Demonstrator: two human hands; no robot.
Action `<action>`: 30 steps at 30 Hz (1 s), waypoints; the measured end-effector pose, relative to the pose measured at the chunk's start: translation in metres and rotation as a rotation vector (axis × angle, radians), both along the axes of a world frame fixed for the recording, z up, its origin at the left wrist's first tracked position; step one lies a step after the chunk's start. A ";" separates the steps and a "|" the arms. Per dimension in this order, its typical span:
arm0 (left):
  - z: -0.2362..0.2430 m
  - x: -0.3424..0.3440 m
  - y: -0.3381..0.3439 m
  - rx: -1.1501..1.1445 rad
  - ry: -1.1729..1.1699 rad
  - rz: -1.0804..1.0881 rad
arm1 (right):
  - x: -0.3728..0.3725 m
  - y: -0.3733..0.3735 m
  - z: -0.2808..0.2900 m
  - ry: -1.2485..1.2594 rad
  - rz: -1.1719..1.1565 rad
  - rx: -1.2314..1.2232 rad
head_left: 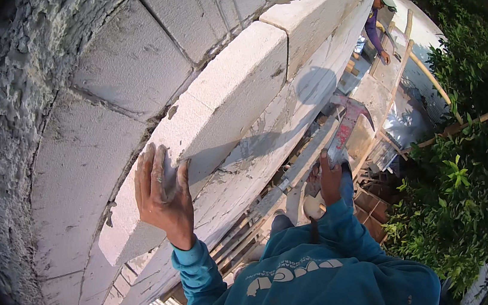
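Observation:
My left hand (165,197) rests on a pale concrete block (137,216) at the near end of a raised course. Its fingers lie stretched over the top face, with the thumb apart near the front edge. To the right, my right hand (329,180) is closed around the shaft of a claw hammer (346,126). The hammer's head points away from me, and worn red paint shows on its neck. Beyond the near block, another pale block (324,14) continues the course, with a narrow joint between them.
A wall of grey blocks (119,58) stands behind the course, with rough mortar (19,130) at far left. Planks and poles lie below on the right. A co-worker in a purple sleeve (373,32) and green cap is at the far right. Leafy branches (454,201) fill the right edge.

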State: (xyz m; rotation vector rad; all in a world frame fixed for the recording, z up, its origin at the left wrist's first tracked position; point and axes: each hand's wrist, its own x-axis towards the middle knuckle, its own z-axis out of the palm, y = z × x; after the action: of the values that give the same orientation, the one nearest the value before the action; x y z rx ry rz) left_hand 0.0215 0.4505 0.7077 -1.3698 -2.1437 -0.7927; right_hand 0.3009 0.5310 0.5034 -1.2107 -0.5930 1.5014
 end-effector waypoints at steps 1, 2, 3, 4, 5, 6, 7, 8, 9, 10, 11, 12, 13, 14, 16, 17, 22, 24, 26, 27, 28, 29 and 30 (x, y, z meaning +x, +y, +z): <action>0.001 -0.001 -0.001 0.030 -0.034 -0.021 | -0.006 -0.010 0.016 -0.041 0.036 0.052; 0.003 -0.001 -0.001 0.024 -0.059 -0.010 | -0.012 -0.018 0.031 -0.005 0.029 0.071; 0.004 -0.003 -0.001 0.025 -0.098 -0.042 | -0.018 -0.023 0.042 0.014 0.027 0.078; 0.006 -0.004 -0.001 0.024 -0.115 -0.063 | -0.024 -0.025 0.052 0.029 0.031 0.127; 0.007 -0.005 -0.001 0.031 -0.105 -0.080 | -0.031 -0.026 0.059 0.010 0.010 0.144; 0.007 -0.006 0.000 0.035 -0.094 -0.094 | -0.036 -0.026 0.065 -0.007 -0.018 0.175; 0.006 -0.007 -0.001 0.042 -0.059 -0.102 | -0.039 -0.025 0.069 -0.046 -0.034 0.230; 0.005 -0.008 0.000 0.045 -0.049 -0.111 | -0.043 -0.024 0.071 -0.087 -0.017 0.265; 0.004 -0.008 0.000 0.051 -0.016 -0.114 | -0.046 -0.024 0.072 -0.168 -0.026 0.347; 0.002 -0.008 0.001 0.055 0.013 -0.114 | -0.049 -0.024 0.072 -0.269 -0.008 0.390; 0.001 -0.009 0.001 0.045 0.013 -0.106 | -0.051 -0.026 0.070 -0.373 0.015 0.434; 0.001 -0.009 0.000 0.065 0.026 -0.128 | -0.053 -0.028 0.069 -0.443 0.025 0.464; 0.000 -0.009 0.001 0.077 0.035 -0.136 | -0.055 -0.032 0.068 -0.451 0.090 0.416; 0.000 -0.010 0.001 0.093 0.043 -0.134 | -0.058 -0.035 0.067 -0.469 0.121 0.357; -0.001 -0.011 0.001 0.109 0.028 -0.150 | -0.061 -0.042 0.070 -0.470 0.248 0.281; -0.002 -0.013 0.001 0.117 0.019 -0.154 | -0.061 -0.043 0.073 -0.424 0.203 0.335; -0.011 -0.012 -0.003 0.215 -0.034 -0.122 | -0.038 -0.019 0.133 -0.485 0.388 0.517; -0.013 -0.014 -0.006 0.249 -0.058 -0.151 | -0.040 -0.001 0.176 -0.569 0.470 0.576; -0.015 -0.014 -0.008 0.267 -0.070 -0.149 | -0.053 0.009 0.233 -0.694 0.677 0.795; -0.016 -0.013 -0.007 0.279 -0.080 -0.142 | -0.068 0.012 0.266 -0.933 0.740 1.045; -0.017 -0.012 -0.005 0.301 -0.079 -0.142 | -0.085 0.008 0.299 -1.097 0.819 1.160; -0.019 -0.012 -0.005 0.332 -0.078 -0.145 | -0.106 -0.005 0.327 -1.147 0.819 1.143; -0.020 -0.011 -0.002 0.347 -0.088 -0.130 | -0.133 -0.015 0.354 -1.071 0.962 1.444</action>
State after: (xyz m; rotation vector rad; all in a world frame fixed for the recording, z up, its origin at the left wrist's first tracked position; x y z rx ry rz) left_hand 0.0110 0.4481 0.6873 -1.3174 -1.8801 -1.2313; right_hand 0.1682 0.5162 0.8578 -0.3491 -2.6331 0.4608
